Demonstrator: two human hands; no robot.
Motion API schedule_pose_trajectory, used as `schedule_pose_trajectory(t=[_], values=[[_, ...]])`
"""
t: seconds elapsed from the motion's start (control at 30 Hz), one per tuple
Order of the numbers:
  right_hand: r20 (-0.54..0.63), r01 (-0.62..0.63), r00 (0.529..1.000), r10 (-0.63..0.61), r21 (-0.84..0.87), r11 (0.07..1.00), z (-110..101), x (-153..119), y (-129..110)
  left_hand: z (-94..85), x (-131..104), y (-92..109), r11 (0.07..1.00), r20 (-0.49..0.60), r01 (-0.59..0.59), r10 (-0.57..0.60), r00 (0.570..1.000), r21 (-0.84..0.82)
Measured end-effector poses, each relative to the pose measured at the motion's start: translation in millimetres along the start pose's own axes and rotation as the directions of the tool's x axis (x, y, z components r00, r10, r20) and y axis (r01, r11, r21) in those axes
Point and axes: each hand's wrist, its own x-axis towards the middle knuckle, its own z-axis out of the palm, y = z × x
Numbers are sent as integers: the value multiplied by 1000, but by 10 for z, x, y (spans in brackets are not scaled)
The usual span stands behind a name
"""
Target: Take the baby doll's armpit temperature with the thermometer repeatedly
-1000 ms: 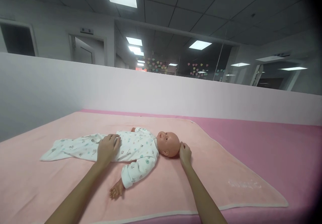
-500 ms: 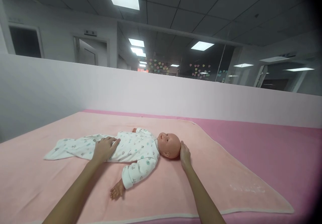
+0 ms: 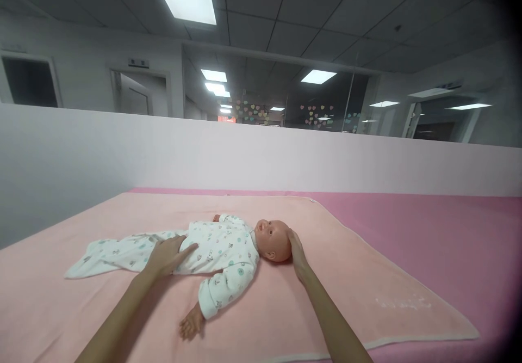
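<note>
The doll (image 3: 226,246) lies on its back on the peach blanket (image 3: 391,281), with its head toward the right edge and its legs toward the left edge. One doll arm (image 3: 230,284) sticks out toward the near edge. The blanket lies on a pink sheet (image 3: 440,243), maybe to make a soft spot. The left hand (image 3: 165,257) rests on the doll's clothes (image 3: 204,240) with fingers loose, not grabbing, perhaps to keep its body still. The right hand (image 3: 297,254) cups the top of the bald head (image 3: 273,240) without squeezing, probably so it doesn't roll.
</note>
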Motion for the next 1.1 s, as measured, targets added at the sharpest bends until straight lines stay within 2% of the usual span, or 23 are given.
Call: schedule_pose_trajectory(t=[0.13,0.2,0.33,0.53,0.77,1.1], values=[[44,-37,998,33,89,995,3,38,-1,34,-63,-118,993,30,-112,111,993,29],[55,-45,998,40,87,995,-22,53,-22,52,-86,-138,988,32,-144,142,989,62],[152,-48,988,38,64,997,-63,57,-78,82,-75,-127,975,16,-180,179,984,132],[123,30,992,-32,19,999,-62,43,-89,89,-40,-150,971,-38,-200,206,978,128],[103,24,994,-24,6,1000,-75,-34,-93,3,-96,-115,974,-51,-172,181,982,146],[187,-3,982,1,11,1000,-127,-149,-249,-209,-205,-68,969,-34,-207,213,976,133]])
